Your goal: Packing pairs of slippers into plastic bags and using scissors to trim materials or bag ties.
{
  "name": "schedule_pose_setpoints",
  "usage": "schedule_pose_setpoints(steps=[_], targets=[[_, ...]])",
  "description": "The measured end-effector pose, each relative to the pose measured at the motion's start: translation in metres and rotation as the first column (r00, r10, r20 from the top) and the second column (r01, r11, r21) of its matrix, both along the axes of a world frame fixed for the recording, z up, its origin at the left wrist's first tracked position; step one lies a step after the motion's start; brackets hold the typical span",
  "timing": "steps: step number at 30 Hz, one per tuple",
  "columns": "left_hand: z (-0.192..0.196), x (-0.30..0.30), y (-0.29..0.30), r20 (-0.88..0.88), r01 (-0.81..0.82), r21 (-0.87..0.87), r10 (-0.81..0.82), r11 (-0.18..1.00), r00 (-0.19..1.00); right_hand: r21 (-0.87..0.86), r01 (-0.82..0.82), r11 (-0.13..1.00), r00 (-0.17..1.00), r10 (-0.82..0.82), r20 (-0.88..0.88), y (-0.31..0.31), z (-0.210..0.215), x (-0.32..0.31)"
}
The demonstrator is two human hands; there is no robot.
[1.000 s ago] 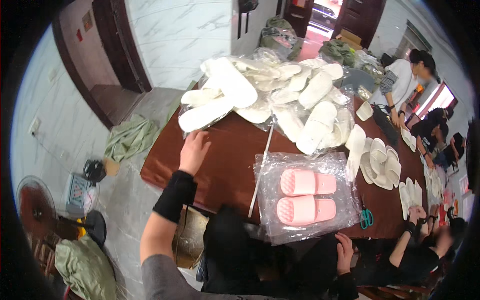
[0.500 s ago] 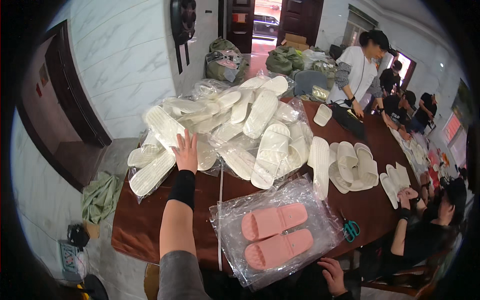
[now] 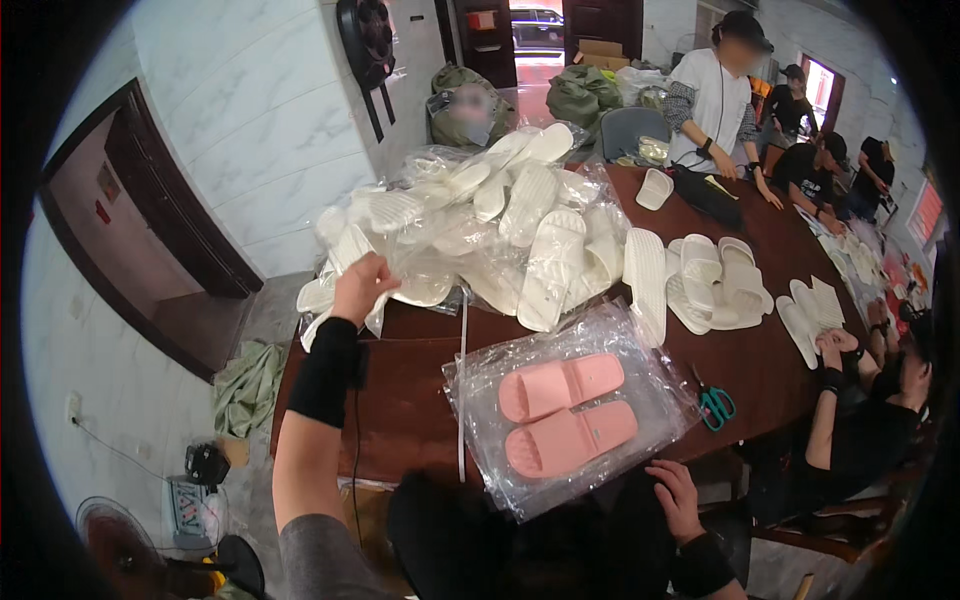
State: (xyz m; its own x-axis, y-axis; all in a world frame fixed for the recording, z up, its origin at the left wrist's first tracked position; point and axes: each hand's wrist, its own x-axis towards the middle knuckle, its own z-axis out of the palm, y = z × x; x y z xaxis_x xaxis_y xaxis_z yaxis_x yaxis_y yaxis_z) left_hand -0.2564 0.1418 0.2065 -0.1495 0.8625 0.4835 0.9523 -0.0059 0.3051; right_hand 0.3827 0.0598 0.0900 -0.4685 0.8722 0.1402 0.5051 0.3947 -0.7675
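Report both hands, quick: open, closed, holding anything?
Left hand: closed, apparently gripping a bagged white slipper.
Right hand: open, fingers loosely bent, nothing visible held.

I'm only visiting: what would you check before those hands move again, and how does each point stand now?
1. Left hand has a firm grip: cannot tell; it is at the near-left side of the heap, fingertips partly hidden.
2. Right hand is free: ok; nothing shows in it.
3. Pink slippers are side by side: ok.
4. Pink slippers are inside the clear plastic: cannot tell; they may lie on top.
5. Scissors are apart from the pink slippers: ok.
6. Heaped white slippers lie neatly: not ok; they overlap.
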Motion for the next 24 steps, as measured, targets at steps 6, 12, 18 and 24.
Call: schedule_pose_setpoints(steps=[6,12,18,24], targets=[[-0.035,0.058,-0.118,0.212,-0.151,-0.01,0.15,0.988,0.966,0.032,-0.038,0.999,0.998,0.039,-0.045,-0.008,-0.003,0.022],[-0.101,0.121,-0.198,0.078,-0.28,-0.047,0.283,0.959,0.956,0.031,-0.043,0.999,0.996,0.045,-0.073,-0.017,0.0,0.029],[-0.109,0.162,-0.202,-0.142,-0.201,-0.105,0.185,0.974,0.972,0.056,-0.031,0.998,0.997,0.035,-0.074,-0.021,-0.004,0.031],[-0.061,0.128,-0.187,0.035,-0.276,0.055,0.275,0.959,0.961,0.107,-0.011,0.994,0.997,0.019,-0.081,-0.013,-0.008,0.027]])
